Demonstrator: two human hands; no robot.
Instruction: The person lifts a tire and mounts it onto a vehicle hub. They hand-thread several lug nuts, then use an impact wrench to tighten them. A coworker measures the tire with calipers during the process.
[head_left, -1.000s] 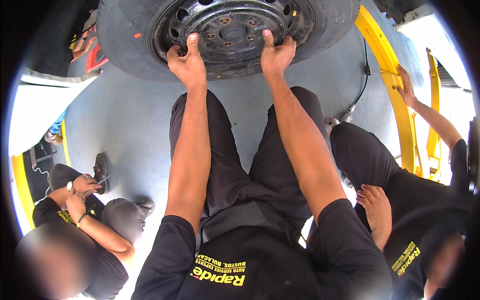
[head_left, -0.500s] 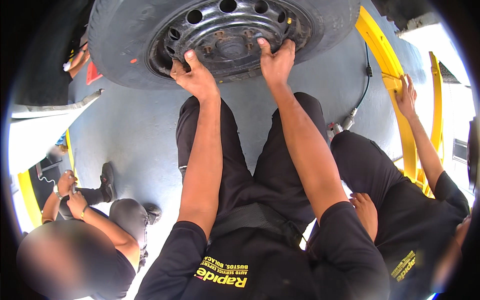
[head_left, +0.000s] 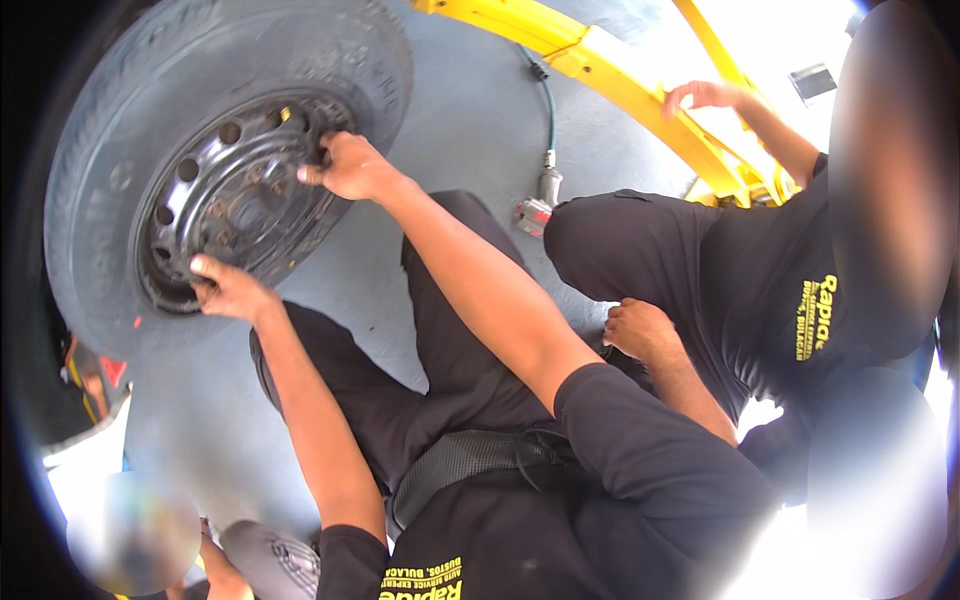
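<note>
The wheel is the landmark. Its upper and left tread run out of the picture into the dark rim. The right hand hides part of the steel rim's edge, and its fingertips vanish into a rim hole. Below the wheel, a red and black object is cut off and too blurred to tell. Right of the wheel, a co-worker's upper body is smeared out.

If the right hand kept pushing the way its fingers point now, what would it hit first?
The right hand is already on the black steel rim, its fingers pointing left toward the centre. Going on, it would probably slide across the holed rim face to the hub first, though depth is hard to judge here.
</note>
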